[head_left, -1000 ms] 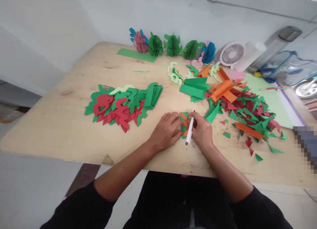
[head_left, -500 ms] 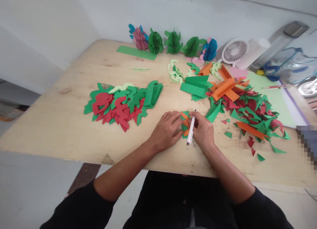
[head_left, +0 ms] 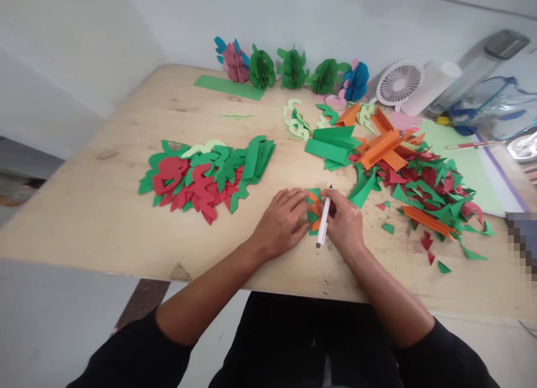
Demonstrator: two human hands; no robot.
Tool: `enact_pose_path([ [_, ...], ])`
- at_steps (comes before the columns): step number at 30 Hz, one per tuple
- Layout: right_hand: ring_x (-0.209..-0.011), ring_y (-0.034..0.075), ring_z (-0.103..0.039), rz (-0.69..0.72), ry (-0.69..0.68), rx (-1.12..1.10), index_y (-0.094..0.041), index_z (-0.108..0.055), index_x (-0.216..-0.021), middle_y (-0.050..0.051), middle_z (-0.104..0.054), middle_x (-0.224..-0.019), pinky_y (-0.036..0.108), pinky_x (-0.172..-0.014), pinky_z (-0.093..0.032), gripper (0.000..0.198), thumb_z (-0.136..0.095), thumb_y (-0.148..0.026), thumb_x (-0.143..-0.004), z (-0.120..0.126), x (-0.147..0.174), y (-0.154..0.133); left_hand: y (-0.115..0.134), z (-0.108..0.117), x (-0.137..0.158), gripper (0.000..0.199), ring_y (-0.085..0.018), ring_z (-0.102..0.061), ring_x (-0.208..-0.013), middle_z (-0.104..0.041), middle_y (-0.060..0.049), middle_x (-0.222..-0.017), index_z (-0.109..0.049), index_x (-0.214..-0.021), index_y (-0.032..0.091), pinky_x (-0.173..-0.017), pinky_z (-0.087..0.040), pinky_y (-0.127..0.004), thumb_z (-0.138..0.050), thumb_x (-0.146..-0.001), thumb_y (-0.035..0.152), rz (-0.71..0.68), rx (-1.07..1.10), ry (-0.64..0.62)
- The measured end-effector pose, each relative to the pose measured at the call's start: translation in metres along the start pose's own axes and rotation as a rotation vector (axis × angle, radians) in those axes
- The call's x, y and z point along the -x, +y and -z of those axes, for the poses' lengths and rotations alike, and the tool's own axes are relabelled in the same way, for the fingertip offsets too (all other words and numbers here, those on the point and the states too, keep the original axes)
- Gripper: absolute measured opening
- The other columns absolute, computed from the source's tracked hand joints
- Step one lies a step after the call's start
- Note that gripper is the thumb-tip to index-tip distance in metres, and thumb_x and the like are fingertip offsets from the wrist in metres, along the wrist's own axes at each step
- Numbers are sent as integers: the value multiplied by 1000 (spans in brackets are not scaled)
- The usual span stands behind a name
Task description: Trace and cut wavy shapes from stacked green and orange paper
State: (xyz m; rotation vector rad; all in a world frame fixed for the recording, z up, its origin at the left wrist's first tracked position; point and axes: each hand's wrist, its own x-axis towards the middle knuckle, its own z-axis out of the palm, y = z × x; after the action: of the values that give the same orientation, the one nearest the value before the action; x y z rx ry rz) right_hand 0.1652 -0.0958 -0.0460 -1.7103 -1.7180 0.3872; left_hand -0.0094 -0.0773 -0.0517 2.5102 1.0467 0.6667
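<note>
A green paper piece (head_left: 312, 192) lies on the table between my hands, with an orange paper cut-out (head_left: 315, 224) of wavy outline on top of it. My left hand (head_left: 283, 220) rests over their left side, its fingers bent and pressing the cut-out down; part of both papers is hidden under it. In my right hand (head_left: 344, 217), closed at the right edge of the papers, a white pen (head_left: 324, 220) with dark ends is held, slanting across the fingers. Its upper end points away from me.
Left of my hands is a pile of red and green paper cut-outs (head_left: 201, 181). Folded green strips (head_left: 331, 142), folded orange strips (head_left: 381, 147) and a heap of paper scraps (head_left: 436, 187) lie right. Honeycomb paper figures (head_left: 292, 69), a small fan (head_left: 400, 83) and a bottle (head_left: 482, 69) stand behind.
The view has shifted very slightly. Both hands, the pen and the papers under them stay in the same places.
</note>
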Motion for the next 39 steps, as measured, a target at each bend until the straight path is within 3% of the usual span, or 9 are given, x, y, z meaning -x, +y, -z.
enact_pose_path([
  [39, -57, 14, -62, -119, -23, -162, -23, -66, -95, -1, -68, -70, 26, -58, -48, 17, -60, -31, -82, 8, 0, -7, -2, 0, 0, 27, -29, -46, -133, -57, -14, -135, -62, -112, 15, -114, -36, -49, -52, -87, 20, -3, -15, 13],
])
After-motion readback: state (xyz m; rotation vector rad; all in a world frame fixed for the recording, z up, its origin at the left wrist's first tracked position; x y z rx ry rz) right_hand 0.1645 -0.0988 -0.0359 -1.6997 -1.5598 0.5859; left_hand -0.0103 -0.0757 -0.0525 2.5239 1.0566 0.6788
